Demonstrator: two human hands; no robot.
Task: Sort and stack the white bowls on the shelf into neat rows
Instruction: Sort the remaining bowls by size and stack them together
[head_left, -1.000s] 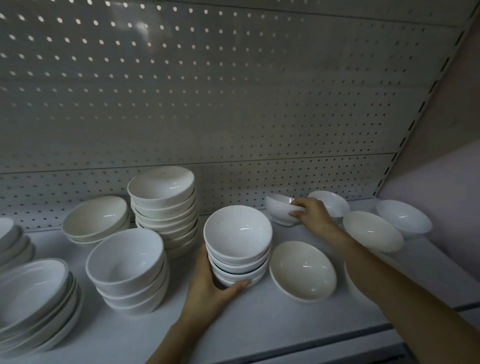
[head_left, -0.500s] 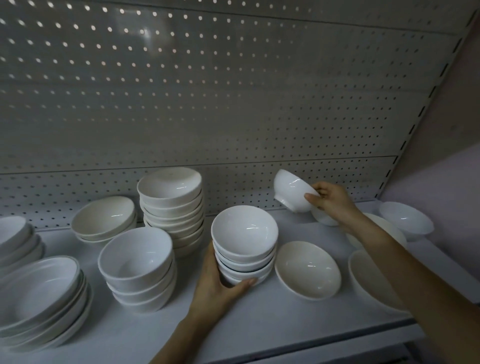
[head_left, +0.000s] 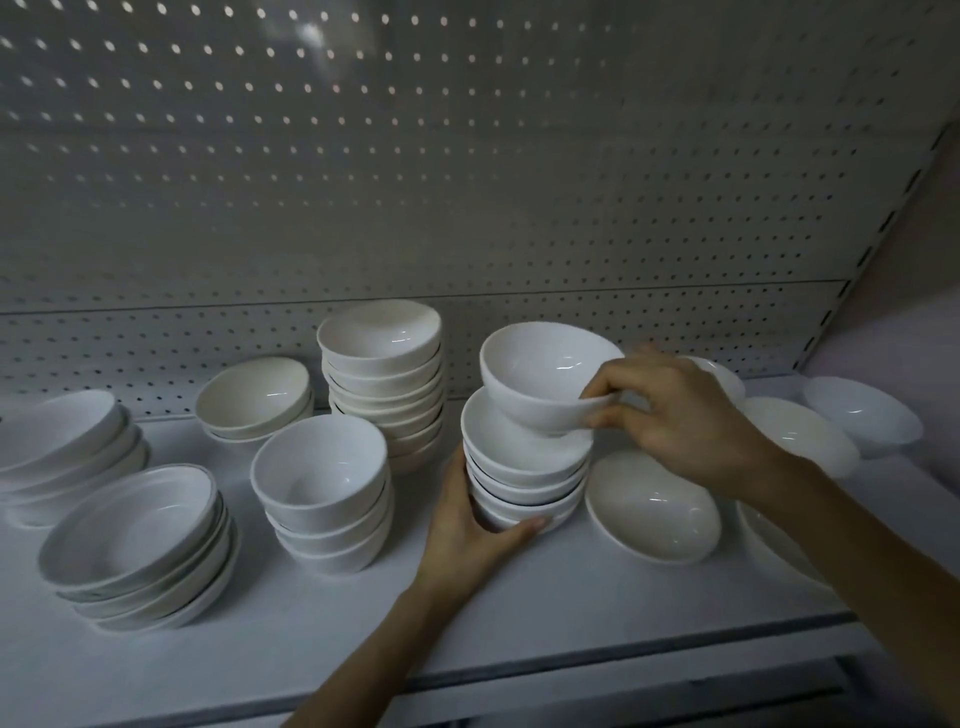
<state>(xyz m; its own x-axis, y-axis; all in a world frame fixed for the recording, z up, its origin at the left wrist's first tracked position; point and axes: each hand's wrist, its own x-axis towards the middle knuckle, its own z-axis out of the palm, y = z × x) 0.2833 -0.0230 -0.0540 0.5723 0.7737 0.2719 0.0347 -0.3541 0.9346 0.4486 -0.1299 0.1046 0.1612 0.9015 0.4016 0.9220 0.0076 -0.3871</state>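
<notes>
Trainee: Where is the bowl that's being stacked?

Supervisor: The deep bowl hangs tilted just over the middle stack. Its foot is close to the top bowl's inside, maybe touching; I cannot tell which. The right hand has it by one side of the rim only, grip clamped there in a pinch.

Trainee: And the other hand?

Supervisor: The left hand is wrapped round the lowest bowls of that stack, thumb across the front, grip closed on them. That steadies the bottom, not the top.

Trainee: So what could go wrong?

Supervisor: A one-sided pinch on smooth glaze is the weak point, I'd say. If the fingers slide, the bowl drops onto the rim below and may chip it. Lowered at this tilt, it could land off-centre and sit crooked, and a crooked bowl makes the next ones lean.

Trainee: Anything nearby at risk?

Supervisor: The shallow bowl lies just beside the stack on the right. A nudge sideways would knock the two together. The right forearm also passes over the loose bowls at the far right of the shelf, so a careless pull back could sweep one along.
</notes>
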